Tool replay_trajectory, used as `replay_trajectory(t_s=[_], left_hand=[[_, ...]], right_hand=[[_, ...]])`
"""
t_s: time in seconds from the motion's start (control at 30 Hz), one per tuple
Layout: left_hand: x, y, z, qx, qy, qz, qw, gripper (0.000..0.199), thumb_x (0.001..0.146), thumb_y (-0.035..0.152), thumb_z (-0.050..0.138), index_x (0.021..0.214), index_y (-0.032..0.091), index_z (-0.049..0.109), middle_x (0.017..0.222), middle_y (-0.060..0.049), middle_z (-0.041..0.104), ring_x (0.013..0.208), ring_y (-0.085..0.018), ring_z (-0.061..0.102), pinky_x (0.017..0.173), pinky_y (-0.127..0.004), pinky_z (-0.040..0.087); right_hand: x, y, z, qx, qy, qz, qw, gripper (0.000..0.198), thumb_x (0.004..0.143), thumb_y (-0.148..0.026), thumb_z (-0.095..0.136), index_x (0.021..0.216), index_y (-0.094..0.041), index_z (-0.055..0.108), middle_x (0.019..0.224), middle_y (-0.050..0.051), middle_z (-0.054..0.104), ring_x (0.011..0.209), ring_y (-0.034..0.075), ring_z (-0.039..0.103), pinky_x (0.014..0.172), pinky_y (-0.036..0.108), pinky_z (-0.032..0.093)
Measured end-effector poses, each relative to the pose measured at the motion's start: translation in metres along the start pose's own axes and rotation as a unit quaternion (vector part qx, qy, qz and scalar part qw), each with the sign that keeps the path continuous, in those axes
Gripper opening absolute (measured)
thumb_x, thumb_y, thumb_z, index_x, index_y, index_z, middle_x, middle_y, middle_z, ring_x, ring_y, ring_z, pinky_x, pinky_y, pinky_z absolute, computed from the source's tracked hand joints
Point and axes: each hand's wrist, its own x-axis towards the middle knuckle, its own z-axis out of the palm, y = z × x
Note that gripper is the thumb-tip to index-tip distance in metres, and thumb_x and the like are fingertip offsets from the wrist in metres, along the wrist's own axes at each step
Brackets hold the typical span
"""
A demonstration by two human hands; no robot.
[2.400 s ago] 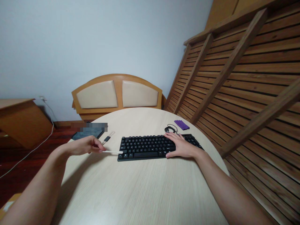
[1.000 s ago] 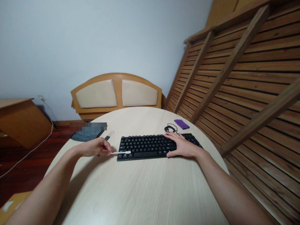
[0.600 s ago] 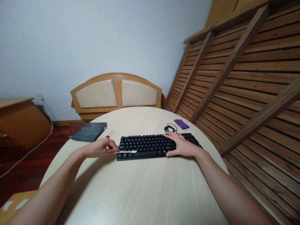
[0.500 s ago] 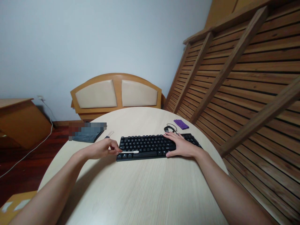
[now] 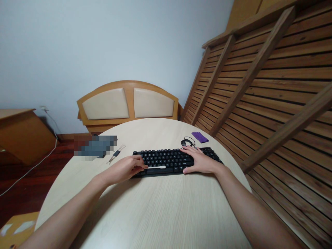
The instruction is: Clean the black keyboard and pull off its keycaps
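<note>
Left hand (image 5: 133, 166): grip pinching a slim white stick (image 5: 158, 167) by its left end, apparently low so the tip reaches the front rows of the keyboard (image 5: 166, 159). Keyboard flat on the counter (image 5: 166, 207). Right hand (image 5: 199, 161): grip spread across it, probably for steadying.

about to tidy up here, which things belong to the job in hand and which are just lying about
In use:
white stick, pinched in the left hand, over the keyboard
keyboard, under the spread right hand

Apparently just lying about:
purple cloth
small black-banded item
dark, blurred-out item at the left
coiled black cable, possibly the keyboard's own
</note>
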Motion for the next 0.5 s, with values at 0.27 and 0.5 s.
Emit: replay_trajectory(t_s=[0.27, 0.5], left_hand=[[0.01, 0.013, 0.026, 0.091, 0.053, 0.016, 0.994, 0.033, 0.103, 0.028, 0.04, 0.105, 0.019, 0.072, 0.097, -0.007, 0.063, 0.08, -0.017, 0.061, 0.067, -0.028, 0.048], [0.017, 0.027, 0.039, 0.145, 0.08, -0.005, 0.986, 0.031, 0.102, 0.025, 0.041, 0.108, 0.02, 0.07, 0.1, -0.007, 0.064, 0.086, -0.019, 0.061, 0.068, -0.031, 0.052]], right_hand=[[0.0, 0.003, 0.001, 0.005, 0.008, -0.007, 1.0, 0.102, 0.064, -0.069, 0.074, 0.151, -0.03, 0.036, 0.16, 0.008, 0.025, 0.147, 0.038, 0.016, 0.118, 0.061, 0.001], [0.001, 0.003, 0.002, 0.006, 0.009, -0.007, 1.0, 0.104, 0.063, -0.07, 0.074, 0.15, -0.029, 0.036, 0.16, 0.009, 0.026, 0.147, 0.038, 0.016, 0.118, 0.061, 0.001]])
